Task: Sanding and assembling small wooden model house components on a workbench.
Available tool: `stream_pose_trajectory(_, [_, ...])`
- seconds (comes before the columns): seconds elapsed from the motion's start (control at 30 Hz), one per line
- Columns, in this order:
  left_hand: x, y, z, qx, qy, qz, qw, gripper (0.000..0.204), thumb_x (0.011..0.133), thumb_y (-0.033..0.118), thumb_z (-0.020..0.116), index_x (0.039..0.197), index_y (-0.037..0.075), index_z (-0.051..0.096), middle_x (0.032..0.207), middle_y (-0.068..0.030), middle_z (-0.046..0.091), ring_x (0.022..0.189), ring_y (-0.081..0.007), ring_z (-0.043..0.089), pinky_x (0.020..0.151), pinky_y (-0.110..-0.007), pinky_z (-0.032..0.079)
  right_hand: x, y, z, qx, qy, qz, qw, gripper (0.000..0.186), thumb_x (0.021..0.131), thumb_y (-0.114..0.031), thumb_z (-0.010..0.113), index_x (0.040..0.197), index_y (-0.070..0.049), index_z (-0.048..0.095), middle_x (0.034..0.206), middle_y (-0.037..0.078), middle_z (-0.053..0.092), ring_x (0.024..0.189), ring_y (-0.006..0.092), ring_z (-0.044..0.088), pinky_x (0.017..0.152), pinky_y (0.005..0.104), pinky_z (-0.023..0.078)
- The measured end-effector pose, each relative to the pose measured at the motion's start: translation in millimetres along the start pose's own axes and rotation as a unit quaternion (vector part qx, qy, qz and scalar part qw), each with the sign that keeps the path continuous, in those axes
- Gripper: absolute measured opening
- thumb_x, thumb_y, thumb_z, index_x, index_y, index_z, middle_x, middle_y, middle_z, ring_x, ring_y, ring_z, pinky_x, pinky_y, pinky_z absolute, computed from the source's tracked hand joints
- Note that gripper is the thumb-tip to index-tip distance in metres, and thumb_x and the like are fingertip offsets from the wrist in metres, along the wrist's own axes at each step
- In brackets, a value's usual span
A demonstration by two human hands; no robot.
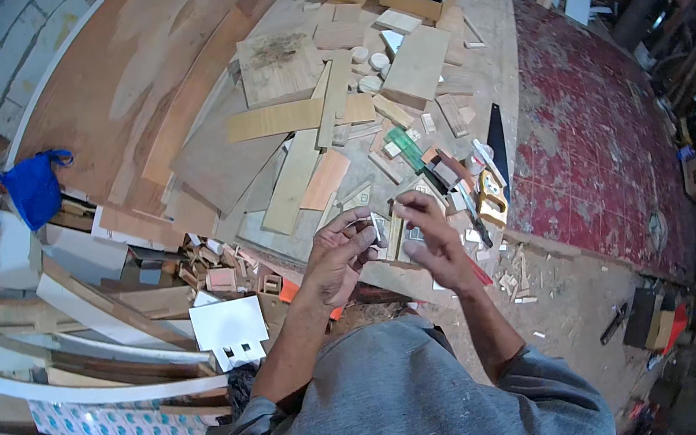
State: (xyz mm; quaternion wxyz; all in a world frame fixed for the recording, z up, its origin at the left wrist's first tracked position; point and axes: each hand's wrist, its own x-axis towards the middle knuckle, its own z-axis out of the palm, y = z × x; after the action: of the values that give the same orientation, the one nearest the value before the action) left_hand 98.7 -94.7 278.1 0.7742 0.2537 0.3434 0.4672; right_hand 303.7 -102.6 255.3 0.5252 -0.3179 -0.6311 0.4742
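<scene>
Pinching small pale block (pixel 379 229), possibly wood

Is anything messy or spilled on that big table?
Yes. The workbench is strewn with wood offcuts lying every way, overlapping. A handsaw lies at its right edge, and small wood chips are scattered on the floor below. The left hand and right hand hold a small piece over the clutter.

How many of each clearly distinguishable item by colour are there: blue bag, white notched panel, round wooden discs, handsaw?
Blue bag: 1
White notched panel: 1
Round wooden discs: 3
Black-bladed handsaw: 1
Total: 6
Both hands, left hand and right hand, hold a small piece.
</scene>
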Motion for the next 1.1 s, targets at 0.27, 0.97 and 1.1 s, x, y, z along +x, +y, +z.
stream_pose_trajectory(0.27, [-32.2,24.2,-31.0,-0.057,-0.094,-0.022,0.994,0.037,0.087,-0.001,0.068,0.124,0.002,0.059,0.098,-0.0045,0.069,0.077,-0.0094,0.066,0.065,-0.020,0.056,-5.4,-9.0,66.9,-0.106,0.015,-0.038,0.993,0.044,0.089,-0.013,0.064,0.132,-0.009,0.061,0.137,0.015,0.042,0.126,0.0295,0.043,0.105,0.0408,0.035])
stream_pose_trajectory(0.97, [-55.6,41.4,-72.4,-0.024,-0.040,0.032,0.998,0.029,0.091,0.005,0.066,0.119,0.002,0.061,0.094,-0.0081,0.069,0.080,-0.0131,0.069,0.060,-0.020,0.058,3.7,-35.3,105.3,-0.278,0.014,-0.131,0.951,0.041,0.077,-0.007,0.074,0.118,-0.008,0.068,0.132,0.017,0.045,0.112,0.0300,0.049,0.097,0.0434,0.042])
stream_pose_trajectory(1.1, [-54.6,41.3,-67.1,-0.022,-0.040,0.044,0.998,0.029,0.090,0.006,0.069,0.117,0.002,0.064,0.095,-0.0062,0.070,0.080,-0.0119,0.069,0.058,-0.022,0.057,0.8,-29.9,112.7,-0.268,0.024,-0.136,0.954,0.044,0.075,-0.005,0.076,0.118,-0.009,0.068,0.130,0.016,0.046,0.108,0.0284,0.050,0.095,0.0421,0.044])
